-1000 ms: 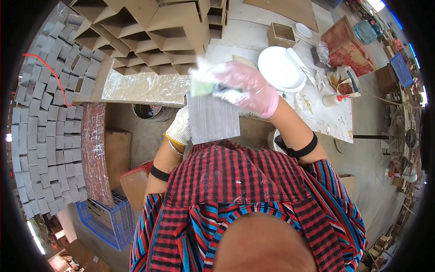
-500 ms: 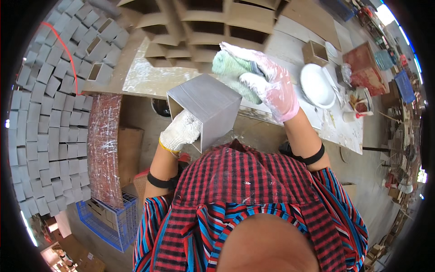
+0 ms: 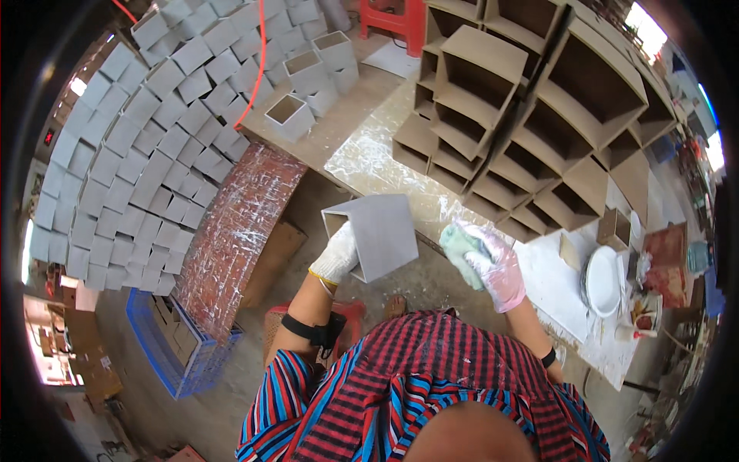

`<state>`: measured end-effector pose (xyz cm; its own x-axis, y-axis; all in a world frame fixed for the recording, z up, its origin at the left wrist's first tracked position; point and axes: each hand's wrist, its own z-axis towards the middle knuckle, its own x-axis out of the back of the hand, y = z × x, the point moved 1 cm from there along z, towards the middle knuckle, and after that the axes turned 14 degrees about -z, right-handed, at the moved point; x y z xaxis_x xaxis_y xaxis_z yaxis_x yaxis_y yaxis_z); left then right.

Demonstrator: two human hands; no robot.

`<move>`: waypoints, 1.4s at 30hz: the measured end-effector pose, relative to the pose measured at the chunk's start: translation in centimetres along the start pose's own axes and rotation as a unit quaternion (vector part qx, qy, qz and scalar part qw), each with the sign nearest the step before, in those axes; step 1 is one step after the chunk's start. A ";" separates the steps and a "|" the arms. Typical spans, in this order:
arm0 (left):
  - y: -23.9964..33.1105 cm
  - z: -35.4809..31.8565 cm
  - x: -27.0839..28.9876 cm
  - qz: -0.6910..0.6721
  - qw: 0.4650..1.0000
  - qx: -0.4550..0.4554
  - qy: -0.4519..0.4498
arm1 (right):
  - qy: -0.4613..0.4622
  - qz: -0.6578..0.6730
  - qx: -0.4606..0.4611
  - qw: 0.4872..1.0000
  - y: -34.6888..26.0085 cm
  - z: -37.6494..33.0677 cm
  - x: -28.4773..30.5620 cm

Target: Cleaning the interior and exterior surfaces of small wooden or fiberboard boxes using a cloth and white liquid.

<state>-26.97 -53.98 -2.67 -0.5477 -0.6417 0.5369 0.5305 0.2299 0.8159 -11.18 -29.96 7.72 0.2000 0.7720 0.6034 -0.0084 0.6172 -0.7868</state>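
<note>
A hollow grey box (image 3: 382, 237) hangs in the air before me, tilted, with its open end to the left. My left hand (image 3: 339, 252), in a white knit glove, reaches into that open end and holds it up; its fingers are hidden inside. To the right, apart from the box, my right hand (image 3: 499, 271) wears a pinkish glove smeared with white. It is closed around a pale green cloth (image 3: 464, 250).
Unpainted brown boxes (image 3: 481, 108) stand stacked on the workbench. Grey boxes are piled at the left (image 3: 154, 146), and several more (image 3: 291, 115) stand on the bench. A white basin (image 3: 603, 282) is at right. A blue crate (image 3: 158, 339) and red stool (image 3: 350, 323) stand low.
My view has swung toward the left. The cloth in my right hand has come away from the box's upper edge, and the box has turned slightly in my left hand.
</note>
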 end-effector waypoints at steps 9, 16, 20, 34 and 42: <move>-3.9 3.1 7.9 -0.562 0.717 0.229 0.344 | -0.080 -0.002 -0.016 0.997 4.4 1.2 -3.7; -11.0 12.9 19.1 -0.368 0.802 0.309 0.354 | -0.091 0.040 -0.055 0.994 5.1 6.6 -7.5; -20.3 18.4 24.3 -0.303 0.848 0.304 0.312 | -0.076 0.028 -0.104 0.991 4.4 10.9 -9.9; -35.2 29.8 32.4 0.200 0.949 0.242 0.035 | 0.015 0.082 -0.191 0.978 5.5 18.0 -13.2; -33.4 29.7 32.2 -0.383 0.831 0.369 0.161 | -0.001 0.084 -0.194 0.977 5.6 18.2 -13.4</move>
<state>-81.53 -60.64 -6.29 -0.2772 -0.9418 -0.1900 -0.5019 -0.0267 0.8645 -31.73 -34.03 -2.41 0.2253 0.8585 0.4607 0.3305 0.3775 -0.8650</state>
